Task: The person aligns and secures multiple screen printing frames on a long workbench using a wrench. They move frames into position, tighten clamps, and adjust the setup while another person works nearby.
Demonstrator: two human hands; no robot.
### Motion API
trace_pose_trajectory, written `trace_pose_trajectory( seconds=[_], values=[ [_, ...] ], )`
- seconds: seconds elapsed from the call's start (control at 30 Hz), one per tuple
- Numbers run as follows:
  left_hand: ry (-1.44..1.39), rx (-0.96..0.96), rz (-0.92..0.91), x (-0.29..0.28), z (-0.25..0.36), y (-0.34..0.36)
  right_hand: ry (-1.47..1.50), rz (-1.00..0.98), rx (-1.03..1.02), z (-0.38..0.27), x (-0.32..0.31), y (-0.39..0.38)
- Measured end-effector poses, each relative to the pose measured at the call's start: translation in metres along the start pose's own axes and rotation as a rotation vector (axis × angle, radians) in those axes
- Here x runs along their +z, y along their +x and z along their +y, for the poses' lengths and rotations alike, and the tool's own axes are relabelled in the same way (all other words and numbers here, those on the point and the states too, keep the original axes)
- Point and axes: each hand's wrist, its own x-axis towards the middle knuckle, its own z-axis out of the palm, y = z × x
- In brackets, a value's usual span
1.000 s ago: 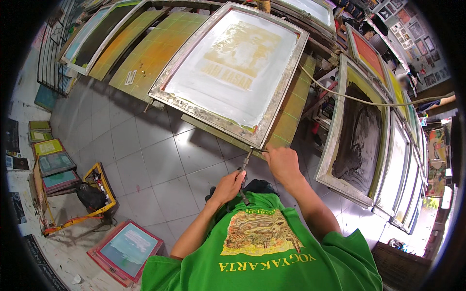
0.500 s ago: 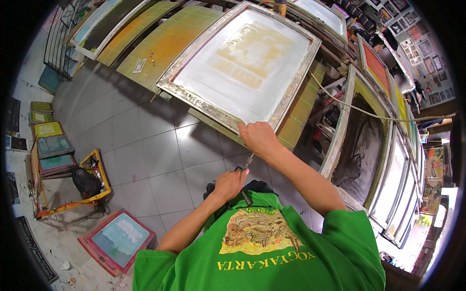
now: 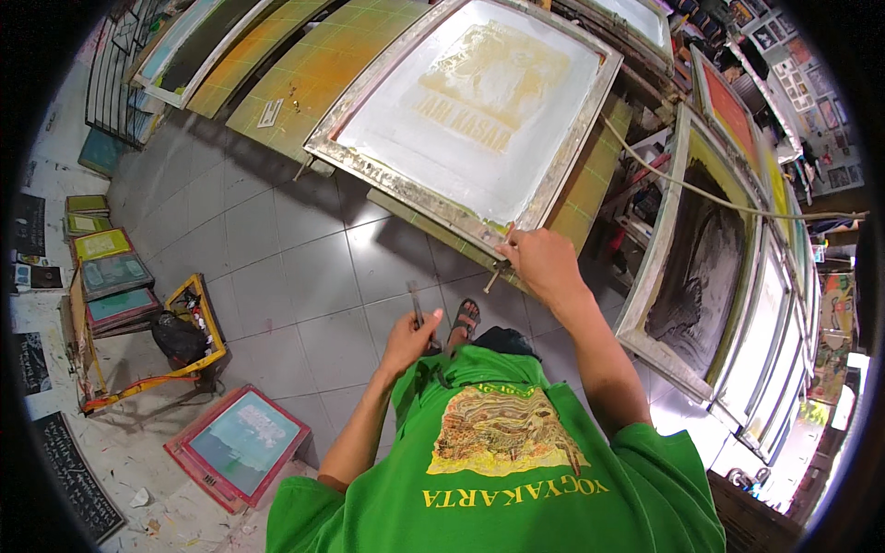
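My left hand [image 3: 408,335] is closed around a dark metal hand tool [image 3: 417,302], held over the tiled floor. My right hand [image 3: 531,256] is closed on the lower right corner of a weathered screen frame [image 3: 406,190], whose white mesh [image 3: 461,161] bears a pale ochre print. Beneath that corner a short bolt [image 3: 494,278] sticks out, apart from the tool. A yellow-green grid board [image 3: 593,192] lies under the screen. My green shirt fills the lower middle, with a sandaled foot [image 3: 466,320] beyond it.
More boards [image 3: 277,78] and framed screens [image 3: 682,267] line the back and right, crossed by a hanging cable [image 3: 701,192]. Stacked small screens [image 3: 111,276], a yellow frame holding a black bag [image 3: 180,336] and a red-framed screen [image 3: 238,442] sit at left. Grey floor tiles [image 3: 277,267] lie below.
My left hand and its tool have moved leftward and up, away from beneath the screen's corner. My right hand has left the bolt for the frame's corner. The view has shifted slightly.
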Motion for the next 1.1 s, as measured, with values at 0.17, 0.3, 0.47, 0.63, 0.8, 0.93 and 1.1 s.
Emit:
trace_pose_trajectory(
  seconds=[0.17, 0.3, 0.47, 0.63, 0.8, 0.93, 1.1],
  values=[
    [-0.26, -0.029, 0.009, -0.018, 0.024, -0.009, 0.062, 0.011, -0.007, 0.002, -0.003, -0.01],
    [-0.452, -0.142, 0.042, -0.009, 0.015, -0.009, 0.1, -0.014, -0.012, 0.006, -0.007, -0.02],
    [-0.658, -0.159, -0.017, 0.011, 0.01, -0.013, 0.146, -0.016, -0.001, 0.014, -0.002, -0.033],
    [-0.764, -0.194, -0.027, 0.023, 0.001, -0.014, 0.165, -0.067, 0.072, 0.011, -0.006, -0.043],
    [0.892, 0.39, 0.445, 0.018, -0.077, -0.007, 0.144, -0.024, 0.024, 0.012, -0.003, -0.048],
    [1.395, 0.18, 0.587, -0.004, -0.04, -0.027, 0.12, -0.026, 0.027, 0.015, 0.001, -0.049],
    [0.826, -0.021, 0.146, -0.051, -0.028, -0.026, 0.079, -0.011, 0.018, 0.01, 0.002, -0.054]
  ],
)
